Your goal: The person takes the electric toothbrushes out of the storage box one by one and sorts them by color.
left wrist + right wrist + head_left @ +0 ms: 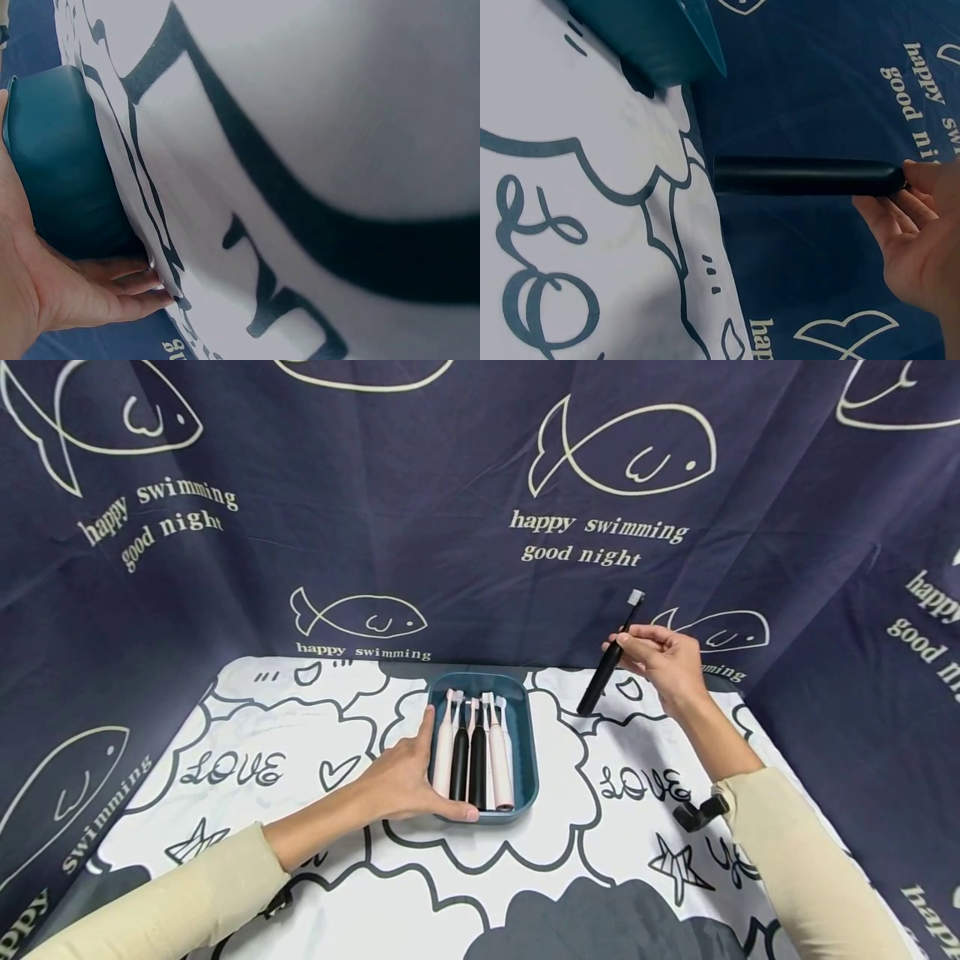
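Observation:
My right hand [660,664] pinches a black electric toothbrush [600,681] near the top of its handle, above the back right of the table. The brush head points up and the handle slants down to the left; in the right wrist view the bare handle [802,176] sticks out from the fingertips. A dark teal plastic bin [531,760] stands mid-table with several electric toothbrushes inside, among them a black one [477,768] and a pink one [500,768]. My left hand [408,777] rests against the bin's near left corner, index finger along its left side and thumb at its front rim.
A white cloth [300,760] printed with black doodles and lettering covers the table. Navy curtains [480,527] with white fish and lettering hang behind and at both sides, close to the table's back edge.

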A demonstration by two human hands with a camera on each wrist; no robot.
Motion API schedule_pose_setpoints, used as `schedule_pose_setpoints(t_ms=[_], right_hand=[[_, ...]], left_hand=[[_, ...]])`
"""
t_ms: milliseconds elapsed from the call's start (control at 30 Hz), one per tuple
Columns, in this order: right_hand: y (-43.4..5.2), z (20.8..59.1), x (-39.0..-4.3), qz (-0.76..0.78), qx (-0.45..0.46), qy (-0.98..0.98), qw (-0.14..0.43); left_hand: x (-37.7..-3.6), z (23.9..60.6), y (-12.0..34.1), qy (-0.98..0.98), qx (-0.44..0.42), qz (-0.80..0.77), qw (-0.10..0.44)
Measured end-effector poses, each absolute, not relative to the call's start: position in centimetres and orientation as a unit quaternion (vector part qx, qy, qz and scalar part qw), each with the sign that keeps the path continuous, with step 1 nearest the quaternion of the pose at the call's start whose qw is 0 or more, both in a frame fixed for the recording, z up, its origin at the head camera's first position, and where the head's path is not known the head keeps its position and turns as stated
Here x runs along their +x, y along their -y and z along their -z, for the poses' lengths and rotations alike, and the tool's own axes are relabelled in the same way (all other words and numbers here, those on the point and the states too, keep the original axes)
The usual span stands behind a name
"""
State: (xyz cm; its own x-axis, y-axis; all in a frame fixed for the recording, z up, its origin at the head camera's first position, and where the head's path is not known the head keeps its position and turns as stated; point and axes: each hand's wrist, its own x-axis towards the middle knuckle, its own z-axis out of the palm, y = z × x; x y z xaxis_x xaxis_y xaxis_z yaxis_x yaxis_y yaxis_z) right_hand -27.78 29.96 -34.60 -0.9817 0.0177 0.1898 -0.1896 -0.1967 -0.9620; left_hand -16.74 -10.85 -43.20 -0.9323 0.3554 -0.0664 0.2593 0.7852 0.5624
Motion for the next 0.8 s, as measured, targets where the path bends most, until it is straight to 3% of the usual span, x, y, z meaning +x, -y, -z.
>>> schedule_pose_setpoints(t_ms=[800], right_hand=[[-31.1,37.8,-30.8,-0.745,0.028,0.639,0.187]], left_hand=[[-16.7,43.1,10.8,-0.939,0.168,-0.288,0.084]])
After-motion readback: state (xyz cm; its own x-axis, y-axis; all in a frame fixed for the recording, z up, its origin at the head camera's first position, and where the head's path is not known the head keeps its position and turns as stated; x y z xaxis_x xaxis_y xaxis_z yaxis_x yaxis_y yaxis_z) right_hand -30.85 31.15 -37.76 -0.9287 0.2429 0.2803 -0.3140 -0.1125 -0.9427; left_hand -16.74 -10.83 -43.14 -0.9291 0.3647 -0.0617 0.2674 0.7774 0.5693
